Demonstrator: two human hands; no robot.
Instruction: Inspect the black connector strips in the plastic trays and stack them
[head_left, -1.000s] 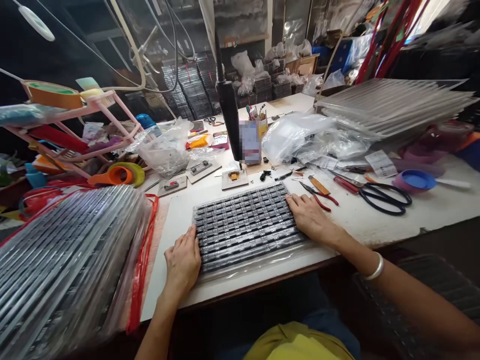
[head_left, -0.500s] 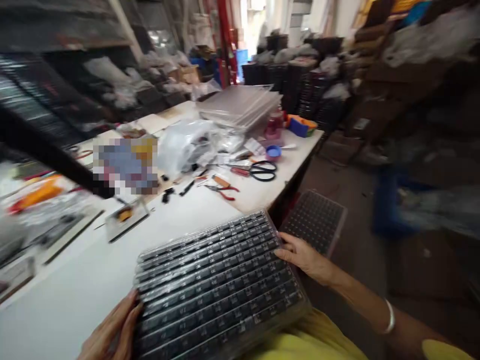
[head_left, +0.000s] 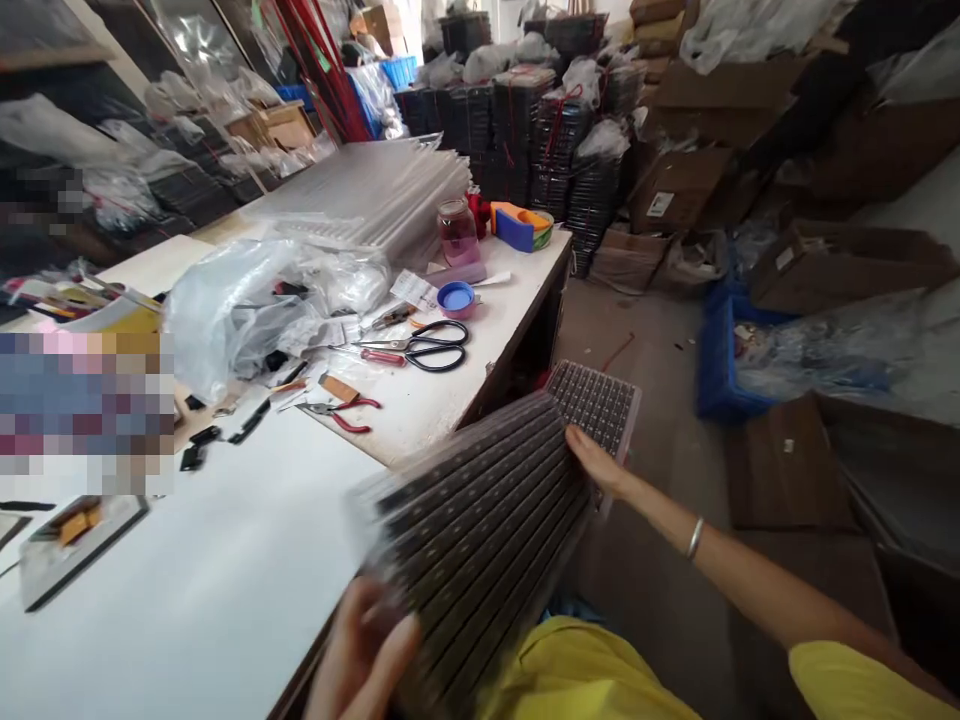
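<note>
A clear-edged tray (head_left: 487, 500) with rows of small dark pieces is held tilted in front of me, past the table's edge. My left hand (head_left: 364, 645), blurred, grips its near left side with the thumb on top. At the far right corner my right hand (head_left: 596, 460) clasps it, thumb over the rim and the other fingers hidden beneath. Just beyond that hand, lower down, lies a second tray (head_left: 596, 395) of the same kind, partly covered by the first. What supports it is hidden.
On the white table (head_left: 202, 570) lie red-handled pliers (head_left: 341, 408), black scissors (head_left: 431, 347), a blue lid (head_left: 455, 297), a jar (head_left: 457, 232), plastic bags (head_left: 255, 300) and stacked clear sheets (head_left: 360, 190). A blue crate (head_left: 720, 350) and cardboard boxes (head_left: 772, 460) stand on the floor at right.
My view has turned to the right. The tray has swung off the tabletop toward the second tray at the right, still in both hands, and tilts more steeply.
</note>
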